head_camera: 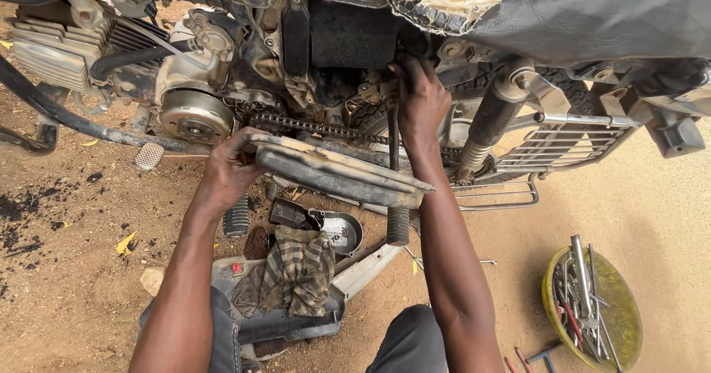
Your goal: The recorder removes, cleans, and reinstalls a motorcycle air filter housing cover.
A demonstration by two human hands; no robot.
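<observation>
Dirt ground; left hand (226, 171) gripping chain guard (337, 169).

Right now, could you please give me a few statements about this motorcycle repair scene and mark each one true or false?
1. The left hand grips the end of the long grimy metal chain cover. True.
2. The right hand rests in the round yellow-green tool bowl. False: it reaches up into the motorcycle frame, beside the black air-filter box.
3. The striped olive rag lies on the ground below the cover. True.
4. The drive chain is lying in the dirt. False: it runs along the bike, behind the cover.
5. The bowl holds metal tools. True.
</observation>
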